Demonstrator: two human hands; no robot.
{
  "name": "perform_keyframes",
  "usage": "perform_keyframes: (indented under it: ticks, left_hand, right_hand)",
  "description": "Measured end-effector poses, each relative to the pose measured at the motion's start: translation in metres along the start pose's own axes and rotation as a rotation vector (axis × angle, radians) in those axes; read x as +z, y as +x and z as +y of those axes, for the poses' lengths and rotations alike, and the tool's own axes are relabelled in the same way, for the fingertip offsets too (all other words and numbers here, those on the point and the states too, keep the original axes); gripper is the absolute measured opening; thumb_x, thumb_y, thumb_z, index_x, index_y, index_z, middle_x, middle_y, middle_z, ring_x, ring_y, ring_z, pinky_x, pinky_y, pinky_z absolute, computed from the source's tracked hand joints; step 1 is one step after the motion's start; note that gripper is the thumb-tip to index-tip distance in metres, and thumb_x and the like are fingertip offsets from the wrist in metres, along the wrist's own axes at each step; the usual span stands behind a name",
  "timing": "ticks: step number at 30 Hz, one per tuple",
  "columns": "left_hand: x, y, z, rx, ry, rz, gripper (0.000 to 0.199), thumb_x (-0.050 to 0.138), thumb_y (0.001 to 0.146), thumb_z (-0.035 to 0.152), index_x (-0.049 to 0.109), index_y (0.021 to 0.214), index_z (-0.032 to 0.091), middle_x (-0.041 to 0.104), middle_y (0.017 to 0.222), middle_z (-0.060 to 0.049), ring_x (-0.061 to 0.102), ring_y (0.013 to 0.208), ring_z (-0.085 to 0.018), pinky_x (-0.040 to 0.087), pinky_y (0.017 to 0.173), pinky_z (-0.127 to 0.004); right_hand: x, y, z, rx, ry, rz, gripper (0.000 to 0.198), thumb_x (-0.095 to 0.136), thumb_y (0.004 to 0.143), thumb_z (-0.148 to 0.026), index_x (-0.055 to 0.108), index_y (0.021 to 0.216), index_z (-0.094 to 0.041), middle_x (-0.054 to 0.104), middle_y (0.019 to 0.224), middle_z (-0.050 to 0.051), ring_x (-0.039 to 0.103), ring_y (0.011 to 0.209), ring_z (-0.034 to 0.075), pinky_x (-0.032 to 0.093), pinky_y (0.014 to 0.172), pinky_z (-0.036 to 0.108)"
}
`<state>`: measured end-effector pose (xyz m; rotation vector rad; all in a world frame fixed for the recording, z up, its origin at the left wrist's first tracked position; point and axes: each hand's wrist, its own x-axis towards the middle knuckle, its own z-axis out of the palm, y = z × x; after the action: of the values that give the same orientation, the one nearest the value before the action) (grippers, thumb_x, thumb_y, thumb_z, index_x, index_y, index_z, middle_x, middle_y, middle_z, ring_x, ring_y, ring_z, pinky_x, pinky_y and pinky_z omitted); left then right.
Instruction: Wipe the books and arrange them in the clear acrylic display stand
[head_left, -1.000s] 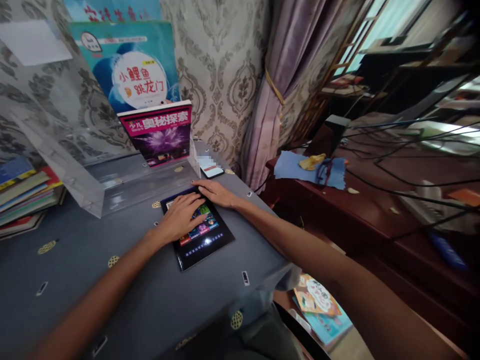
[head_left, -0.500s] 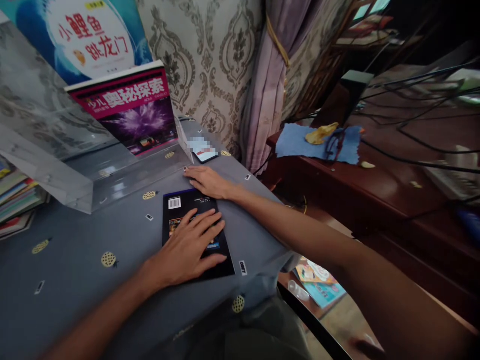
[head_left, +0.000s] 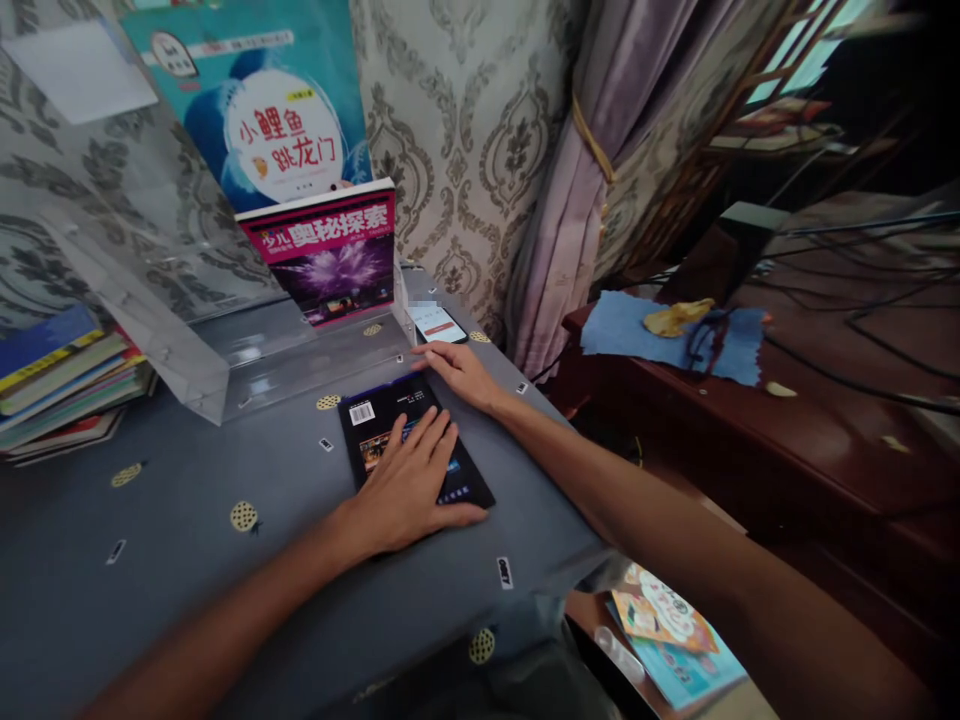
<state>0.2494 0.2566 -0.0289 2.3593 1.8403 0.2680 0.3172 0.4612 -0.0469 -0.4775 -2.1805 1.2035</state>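
A black book (head_left: pixel 469 480) lies on the grey patterned tablecloth (head_left: pixel 300 590), its barcode at the far left corner. My left hand (head_left: pixel 416 480) rests flat on the book with its fingers spread, covering much of the pictures on it. Beyond the book's far edge is my right hand (head_left: pixel 461 370), fingers stretched out and a little bent toward the clear acrylic stand (head_left: pixel 300 375). It grips nothing that I can see. A magenta book (head_left: pixel 337 265) stands upright in the stand, in front of a blue picture book (head_left: pixel 285 130).
Right of the stand lies a phone (head_left: pixel 441 325). Several stacked books (head_left: pixel 67 385) sit at the left. A reddish-brown desk (head_left: pixel 675 420) on the right carries a blue cloth (head_left: pixel 622 335) and cables (head_left: pixel 840 375). Lower down are more books (head_left: pixel 690 650).
The view has shifted, so the scene appears further right and the stand shows more fully. My left hand stays on the black book; my right hand stays near its far edge.
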Motion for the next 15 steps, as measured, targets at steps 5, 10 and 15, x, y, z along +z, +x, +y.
perform_keyframes:
  ticks: [5, 10, 15]
  left_hand:
    - [-0.009, 0.002, -0.021, -0.040, 0.000, 0.082, 0.073, 0.038, 0.099, 0.067, 0.041, 0.149, 0.014, 0.043, 0.156, -0.018, 0.037, 0.148, -0.031, 0.031, 0.121, -0.054]
    - [-0.025, -0.022, -0.066, -0.219, 0.130, 0.281, 0.035, 0.043, 0.104, 0.035, 0.059, 0.125, 0.013, 0.066, 0.125, -0.015, 0.062, 0.117, -0.030, 0.051, 0.102, -0.050]
    - [-0.023, -0.028, -0.083, -0.169, 0.148, 0.328, 0.032, 0.044, 0.102, 0.029, 0.057, 0.127, 0.013, 0.064, 0.125, -0.014, 0.060, 0.115, -0.028, 0.051, 0.102, -0.050]
  right_hand:
    - [0.002, -0.007, -0.004, 0.006, -0.137, 0.046, 0.034, 0.044, 0.099, -0.026, 0.071, 0.117, -0.014, 0.079, 0.099, 0.008, 0.071, 0.091, 0.024, 0.052, 0.087, 0.036]
    - [0.002, -0.014, -0.012, -0.004, -0.234, 0.057, 0.034, 0.045, 0.100, -0.028, 0.071, 0.117, -0.017, 0.079, 0.098, 0.006, 0.070, 0.087, 0.023, 0.050, 0.081, 0.033]
    - [0.002, -0.013, -0.016, 0.029, -0.238, 0.057, 0.032, 0.045, 0.100, -0.027, 0.072, 0.112, -0.016, 0.080, 0.094, 0.006, 0.070, 0.083, 0.022, 0.048, 0.077, 0.032]
